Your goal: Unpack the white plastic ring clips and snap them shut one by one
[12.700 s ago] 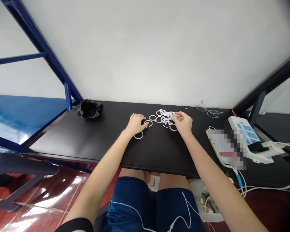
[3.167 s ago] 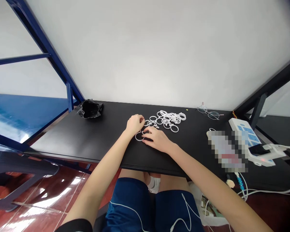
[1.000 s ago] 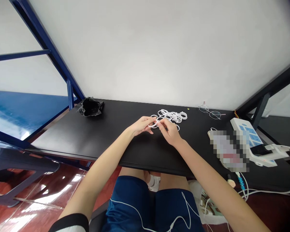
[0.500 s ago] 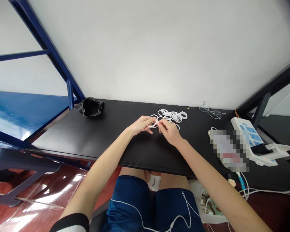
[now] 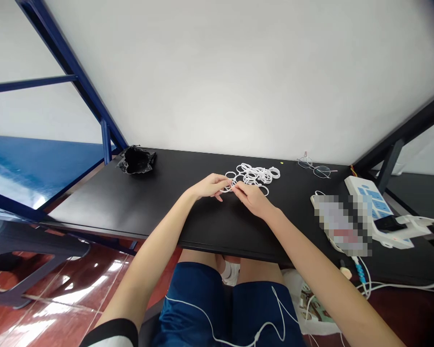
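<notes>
Both of my hands meet over the black table at the near left edge of a pile of white rings (image 5: 262, 174). My left hand (image 5: 211, 186) is closed, thumb and fingers pinching a white ring (image 5: 225, 191) at the fingertips. My right hand (image 5: 251, 196) pinches at the same spot from the other side, its fingertips close against the left ones. Part of the ring is hidden by the fingers. Another loose ring (image 5: 265, 189) lies just beyond my right hand, partly covered by it.
A crumpled black bag (image 5: 136, 160) stands open at the table's back left. Eyeglasses (image 5: 321, 171) lie at the back right. Nearer on the right are a phone (image 5: 342, 226) with its cable and a white power strip (image 5: 374, 195). The wall rises behind the black table (image 5: 104, 202).
My fingertips have drawn closer together around the ring, and my left hand has turned slightly with its fingers more curled. The pile, bag and glasses stay where they were.
</notes>
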`<state>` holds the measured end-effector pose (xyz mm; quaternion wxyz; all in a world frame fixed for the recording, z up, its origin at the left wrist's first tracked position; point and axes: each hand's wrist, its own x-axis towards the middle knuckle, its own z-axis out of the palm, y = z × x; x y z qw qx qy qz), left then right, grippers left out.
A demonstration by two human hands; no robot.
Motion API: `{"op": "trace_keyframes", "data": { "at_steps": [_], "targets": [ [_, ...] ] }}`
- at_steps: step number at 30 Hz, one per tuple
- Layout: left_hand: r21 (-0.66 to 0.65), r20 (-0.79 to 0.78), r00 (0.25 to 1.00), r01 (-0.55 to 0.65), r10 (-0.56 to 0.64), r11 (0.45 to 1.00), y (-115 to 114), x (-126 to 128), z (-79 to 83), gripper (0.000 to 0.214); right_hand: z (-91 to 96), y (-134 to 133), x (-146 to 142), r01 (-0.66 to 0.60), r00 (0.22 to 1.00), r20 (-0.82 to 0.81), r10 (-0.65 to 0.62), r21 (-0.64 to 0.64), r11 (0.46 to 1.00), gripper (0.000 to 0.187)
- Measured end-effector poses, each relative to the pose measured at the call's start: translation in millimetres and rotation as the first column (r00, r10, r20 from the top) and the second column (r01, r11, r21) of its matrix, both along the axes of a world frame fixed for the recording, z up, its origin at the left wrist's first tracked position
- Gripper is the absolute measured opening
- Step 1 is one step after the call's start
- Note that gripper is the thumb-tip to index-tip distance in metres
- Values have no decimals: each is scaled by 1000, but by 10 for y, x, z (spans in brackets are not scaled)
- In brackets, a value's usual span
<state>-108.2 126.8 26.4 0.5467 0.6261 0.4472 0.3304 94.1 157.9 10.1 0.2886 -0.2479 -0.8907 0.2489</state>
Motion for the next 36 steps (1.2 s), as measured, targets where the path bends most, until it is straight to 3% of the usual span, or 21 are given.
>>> {"op": "trace_keyframes", "data": {
  "at_steps": [7, 20, 23, 25, 28, 30, 33, 36],
  "targets": [
    [80, -67, 997, 56, -50, 995, -39, 78, 5, 46, -30, 47, 45, 13, 998, -62, -25, -187, 982, 27],
    [148, -43, 999, 23, -17, 989, -32, 115, 16, 40, -32, 8, -3, 10, 990, -134, -43, -235, 972, 28],
    [157, 0, 998, -67, 68, 985, 18, 79, -24, 38, -16, 84, 31, 71, 959, -243, -143, -284, 956, 32],
    [180, 30, 977, -213, 211, 960, 73, 3, -74, 37, 7, 188, 102, 160, 882, -375, -287, -334, 929, 35],
    [280, -35, 862, -477, 505, 833, 157, -181, -171, 35, 22, 389, 268, 347, 725, -468, -505, -386, 855, 35],
    [389, -170, 749, -547, 641, 741, 194, -313, -232, 30, 1, 510, 384, 472, 691, -407, -598, -373, 799, 32],
    [465, -391, 575, -550, 719, 693, 210, -465, -288, 21, -71, 632, 511, 662, 669, -285, -687, -193, 724, 22],
    [476, -563, 376, -581, 736, 660, 194, -544, -303, 17, -154, 693, 563, 718, 681, -200, -704, -7, 696, 24]
  ]
}}
